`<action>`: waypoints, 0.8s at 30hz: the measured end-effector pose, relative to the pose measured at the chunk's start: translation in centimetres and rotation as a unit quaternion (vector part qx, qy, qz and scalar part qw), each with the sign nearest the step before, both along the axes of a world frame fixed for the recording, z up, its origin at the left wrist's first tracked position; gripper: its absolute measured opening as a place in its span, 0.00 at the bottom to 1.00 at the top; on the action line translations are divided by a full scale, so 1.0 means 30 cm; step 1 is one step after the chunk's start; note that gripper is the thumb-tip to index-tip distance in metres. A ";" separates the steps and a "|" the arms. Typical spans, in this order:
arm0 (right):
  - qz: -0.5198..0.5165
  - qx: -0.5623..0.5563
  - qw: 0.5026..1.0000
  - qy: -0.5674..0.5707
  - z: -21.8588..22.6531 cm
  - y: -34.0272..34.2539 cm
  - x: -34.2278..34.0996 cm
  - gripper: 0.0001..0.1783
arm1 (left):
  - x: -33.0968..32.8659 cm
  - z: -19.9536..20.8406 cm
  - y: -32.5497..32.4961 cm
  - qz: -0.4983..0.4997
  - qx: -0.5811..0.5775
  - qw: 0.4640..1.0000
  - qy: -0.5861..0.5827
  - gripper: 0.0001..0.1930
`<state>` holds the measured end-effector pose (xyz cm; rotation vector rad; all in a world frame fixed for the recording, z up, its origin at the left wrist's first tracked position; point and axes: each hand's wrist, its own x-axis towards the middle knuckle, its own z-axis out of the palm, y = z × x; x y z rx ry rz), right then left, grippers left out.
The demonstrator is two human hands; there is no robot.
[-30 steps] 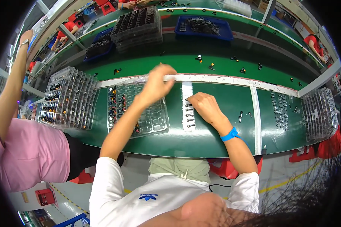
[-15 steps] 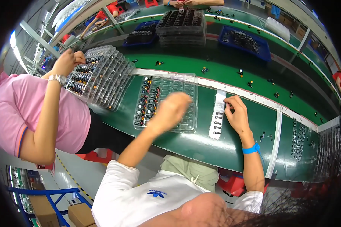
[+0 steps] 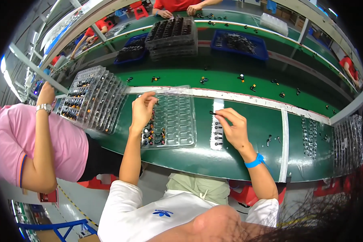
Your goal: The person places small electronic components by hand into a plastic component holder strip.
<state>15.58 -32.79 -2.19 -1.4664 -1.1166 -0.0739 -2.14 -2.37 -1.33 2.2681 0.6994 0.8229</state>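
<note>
Over the upper left of a clear plastic tray (image 3: 180, 125) is my left hand (image 3: 141, 113), its thumb and fingers pinched together. What they hold, if anything, is too small to make out. Small black parts with orange and white bits fill pockets (image 3: 159, 136) on the tray's left side; pockets to the right are bare. My right hand (image 3: 234, 128), with a blue wrist band (image 3: 254, 161), pinches a small black part (image 3: 212, 113) over a white strip (image 3: 218, 105). Several similar black parts (image 3: 218, 133) lie in a column on that strip.
Left of the tray stands a stack of filled trays (image 3: 94, 97), beside a person in pink (image 3: 40, 141). Beyond the white ledge, a green belt (image 3: 177, 78) carries scattered parts. Blue bins (image 3: 240, 42) stand farther back. More black parts (image 3: 309, 137) lie at right, near stacked trays (image 3: 348, 141).
My left hand has moved left and away from me, from mid-tray to the tray's upper left. My right hand stays by the strip, now with a black part visible at its fingertips. The view has shifted.
</note>
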 end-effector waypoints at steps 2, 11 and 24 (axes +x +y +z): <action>0.009 0.003 1.000 0.013 -0.004 -0.003 -0.008 0.07 | 0.055 0.014 -0.070 -0.060 -0.147 0.982 -0.104 0.14; 0.001 0.036 0.997 -0.064 -0.012 0.005 -0.023 0.11 | 0.197 -0.045 -0.382 -0.280 -0.528 0.787 -0.152 0.15; 0.007 0.022 0.994 -0.105 -0.012 0.001 -0.015 0.10 | 0.171 -0.061 -0.442 -0.286 -0.496 0.802 -0.170 0.18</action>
